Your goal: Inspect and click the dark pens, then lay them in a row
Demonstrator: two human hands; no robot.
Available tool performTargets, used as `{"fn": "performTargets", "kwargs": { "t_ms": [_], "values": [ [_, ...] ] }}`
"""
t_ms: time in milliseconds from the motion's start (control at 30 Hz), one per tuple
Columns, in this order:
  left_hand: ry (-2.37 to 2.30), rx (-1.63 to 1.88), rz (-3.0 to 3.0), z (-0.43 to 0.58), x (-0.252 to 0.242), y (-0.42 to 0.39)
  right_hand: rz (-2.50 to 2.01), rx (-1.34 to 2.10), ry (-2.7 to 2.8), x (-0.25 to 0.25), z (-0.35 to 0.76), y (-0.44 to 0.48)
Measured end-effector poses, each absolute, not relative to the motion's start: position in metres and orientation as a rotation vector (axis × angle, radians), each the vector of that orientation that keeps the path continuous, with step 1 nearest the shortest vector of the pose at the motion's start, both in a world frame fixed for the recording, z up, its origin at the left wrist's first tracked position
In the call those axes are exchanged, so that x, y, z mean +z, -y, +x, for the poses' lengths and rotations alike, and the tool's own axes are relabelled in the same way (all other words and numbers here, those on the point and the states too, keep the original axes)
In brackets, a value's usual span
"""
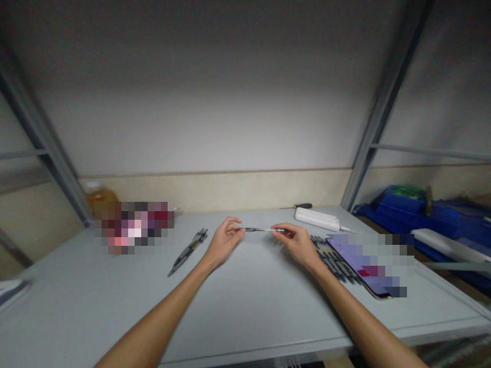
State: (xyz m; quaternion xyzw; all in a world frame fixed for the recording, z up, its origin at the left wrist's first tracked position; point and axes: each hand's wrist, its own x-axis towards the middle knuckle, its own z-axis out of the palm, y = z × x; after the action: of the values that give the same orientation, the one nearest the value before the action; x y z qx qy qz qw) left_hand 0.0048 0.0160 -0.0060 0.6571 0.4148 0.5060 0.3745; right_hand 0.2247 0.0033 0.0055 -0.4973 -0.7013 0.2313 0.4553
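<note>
My left hand (224, 240) and my right hand (296, 243) hover over the grey table (245, 306), each pinching one end of a thin pen-like rod (263, 230) held level between them. A few dark pens (188, 250) lie in a small bundle to the left of my left hand. A row of several dark pens (332, 258) lies on the table just right of my right hand, next to a blurred-out flat item.
A white oblong device (317, 219) and a black-handled screwdriver (301, 206) lie at the back right. A jar of amber liquid (100, 197) stands at the back left. Metal shelf posts (378, 110) flank the table. Blue bins (418, 209) sit to the right.
</note>
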Motion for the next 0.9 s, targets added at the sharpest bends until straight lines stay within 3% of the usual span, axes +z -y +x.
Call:
{"fn": "performTargets", "kwargs": {
  "t_ms": [333,900],
  "values": [
    [-1.268,1.248,1.861,0.003,-0.005,-0.015,-1.177,0.699,1.608,0.006,0.225,-0.005],
    [-1.212,1.391,1.482,-0.006,-0.014,-0.031,-0.995,0.967,1.229,0.01,0.227,-0.007]
  ]
}}
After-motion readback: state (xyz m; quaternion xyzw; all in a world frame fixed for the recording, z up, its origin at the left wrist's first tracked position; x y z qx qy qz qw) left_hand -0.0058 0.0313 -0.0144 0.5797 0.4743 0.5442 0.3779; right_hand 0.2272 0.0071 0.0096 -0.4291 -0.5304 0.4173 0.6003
